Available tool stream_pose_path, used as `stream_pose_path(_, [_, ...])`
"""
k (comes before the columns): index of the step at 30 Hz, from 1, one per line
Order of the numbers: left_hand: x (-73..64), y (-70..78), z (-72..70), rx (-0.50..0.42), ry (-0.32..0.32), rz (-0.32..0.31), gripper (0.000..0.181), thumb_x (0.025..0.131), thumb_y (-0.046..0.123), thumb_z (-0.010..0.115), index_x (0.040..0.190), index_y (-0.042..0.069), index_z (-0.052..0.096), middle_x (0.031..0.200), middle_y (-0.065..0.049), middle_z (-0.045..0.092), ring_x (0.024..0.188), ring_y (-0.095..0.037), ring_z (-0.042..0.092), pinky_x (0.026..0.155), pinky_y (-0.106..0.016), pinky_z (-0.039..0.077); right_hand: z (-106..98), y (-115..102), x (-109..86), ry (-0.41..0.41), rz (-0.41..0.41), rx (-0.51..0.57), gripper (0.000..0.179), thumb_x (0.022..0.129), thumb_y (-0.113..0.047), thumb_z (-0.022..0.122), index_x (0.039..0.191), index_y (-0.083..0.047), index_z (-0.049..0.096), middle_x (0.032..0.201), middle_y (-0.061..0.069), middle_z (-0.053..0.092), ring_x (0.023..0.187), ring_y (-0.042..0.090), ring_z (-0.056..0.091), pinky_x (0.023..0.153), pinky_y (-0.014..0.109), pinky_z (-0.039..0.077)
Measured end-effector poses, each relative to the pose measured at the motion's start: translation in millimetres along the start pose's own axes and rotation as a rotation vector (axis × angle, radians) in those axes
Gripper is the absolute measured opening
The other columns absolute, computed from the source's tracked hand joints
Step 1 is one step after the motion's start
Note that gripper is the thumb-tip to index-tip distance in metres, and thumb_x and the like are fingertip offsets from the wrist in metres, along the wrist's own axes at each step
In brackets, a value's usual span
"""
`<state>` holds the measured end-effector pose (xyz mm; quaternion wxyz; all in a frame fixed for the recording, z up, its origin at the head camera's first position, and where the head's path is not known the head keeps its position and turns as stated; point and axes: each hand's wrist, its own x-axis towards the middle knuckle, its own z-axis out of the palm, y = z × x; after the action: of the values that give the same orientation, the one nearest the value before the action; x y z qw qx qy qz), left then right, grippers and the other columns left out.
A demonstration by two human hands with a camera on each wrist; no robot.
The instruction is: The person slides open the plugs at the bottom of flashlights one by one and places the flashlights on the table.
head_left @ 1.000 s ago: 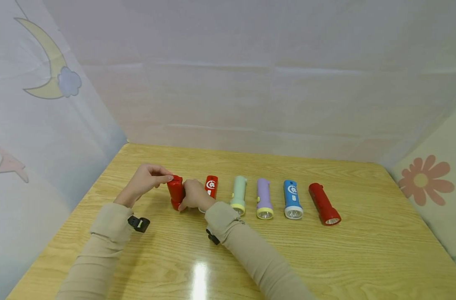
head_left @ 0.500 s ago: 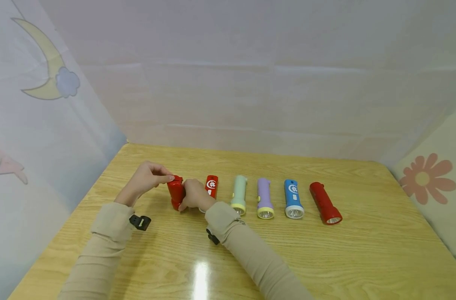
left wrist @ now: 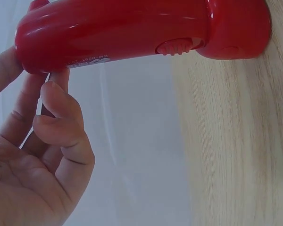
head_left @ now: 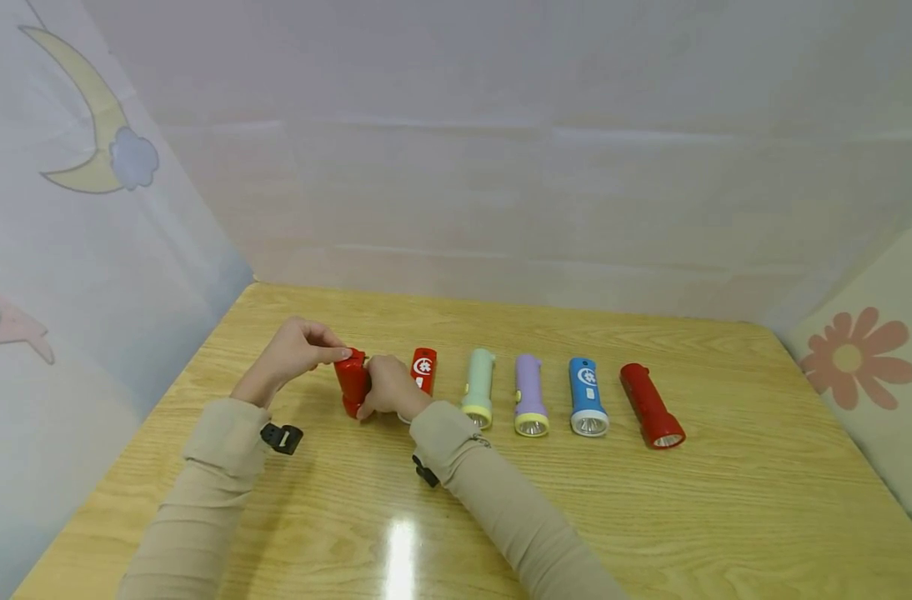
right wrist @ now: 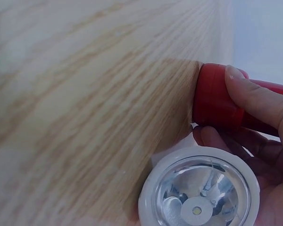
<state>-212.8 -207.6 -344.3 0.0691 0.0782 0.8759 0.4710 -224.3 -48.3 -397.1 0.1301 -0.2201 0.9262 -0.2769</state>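
The left hand is pinching the top of a red flashlight standing head-down on the table, the right hand is gripping it lower down, and a white-rimmed flashlight is lying just beside

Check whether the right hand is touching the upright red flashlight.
Touching. The right wrist view shows it: the right hand has its thumb laid against the head of the upright red flashlight, no gap between.
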Motion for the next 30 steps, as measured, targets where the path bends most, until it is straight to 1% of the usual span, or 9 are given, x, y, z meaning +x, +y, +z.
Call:
stream_pose_path(6, [-0.1, 1.8, -0.1, 0.019, 0.000, -0.008, 0.014, 0.081, 0.011, 0.067, 0.084, -0.002, 0.068, 0.075, -0.003, 0.061, 0.063, -0.018, 0.046, 0.051, -0.026, 0.039, 0.4, -0.1, 0.6, -0.003, 0.000, -0.001, 0.048, 0.056, -0.014, 0.088, 0.096, -0.003, 0.064, 0.085, 0.003, 0.065, 0.073, 0.013, 0.058, 0.070, 0.022, 0.047])
stream_pose_path(9, [0.0, 2.9, 0.2, 0.035, 0.004, 0.001, 0.013, 0.081, 0.011, 0.068, 0.083, -0.002, 0.067, 0.076, -0.005, 0.061, 0.065, -0.017, 0.047, 0.055, -0.028, 0.039, 0.7, 0.3, 0.8, -0.005, 0.006, 0.003, 0.049, 0.057, -0.013, 0.088, 0.098, -0.003, 0.064, 0.087, 0.003, 0.065, 0.074, 0.013, 0.058, 0.071, 0.022, 0.047])
stream_pose_path(13, [0.5, 4.3, 1.1, 0.038, 0.012, 0.023, 0.012, 0.079, 0.008, 0.069, 0.080, -0.004, 0.067, 0.077, -0.007, 0.062, 0.069, -0.017, 0.051, 0.060, -0.030, 0.039, 0.8, 0.4, 1.0, -0.007, 0.011, -0.001, 0.051, 0.057, -0.013, 0.087, 0.101, -0.003, 0.064, 0.089, 0.003, 0.065, 0.076, 0.014, 0.058, 0.073, 0.023, 0.048])
stream_pose_path(15, [0.6, 4.9, 1.4, 0.037, 0.015, 0.024, 0.012, 0.079, 0.008, 0.069, 0.079, -0.004, 0.067, 0.077, -0.007, 0.062, 0.069, -0.018, 0.052, 0.061, -0.030, 0.041, 0.5, 0.3, 1.0, -0.009, 0.010, 0.001, 0.051, 0.057, -0.013, 0.087, 0.101, -0.003, 0.064, 0.089, 0.003, 0.065, 0.077, 0.014, 0.059, 0.074, 0.024, 0.048])
stream_pose_path(23, [-0.9, 7.2, 1.3, 0.059, 0.017, 0.002, 0.016, 0.078, 0.013, 0.071, 0.079, -0.002, 0.066, 0.077, -0.006, 0.062, 0.071, -0.018, 0.053, 0.063, -0.030, 0.042, 0.7, -0.2, 1.5, -0.003, -0.016, -0.023, 0.050, 0.056, -0.014, 0.088, 0.100, -0.005, 0.065, 0.091, 0.002, 0.065, 0.078, 0.013, 0.058, 0.072, 0.022, 0.047])
stream_pose_path(30, [-0.2, 8.6, 2.1, 0.081, 0.026, -0.041, 0.019, 0.078, 0.018, 0.072, 0.080, 0.001, 0.066, 0.078, -0.006, 0.061, 0.072, -0.020, 0.051, 0.064, -0.030, 0.042, -0.9, -1.3, 0.4, 0.000, -0.035, -0.043, 0.050, 0.056, -0.016, 0.088, 0.099, -0.007, 0.066, 0.091, 0.001, 0.065, 0.080, 0.013, 0.058, 0.074, 0.022, 0.046])
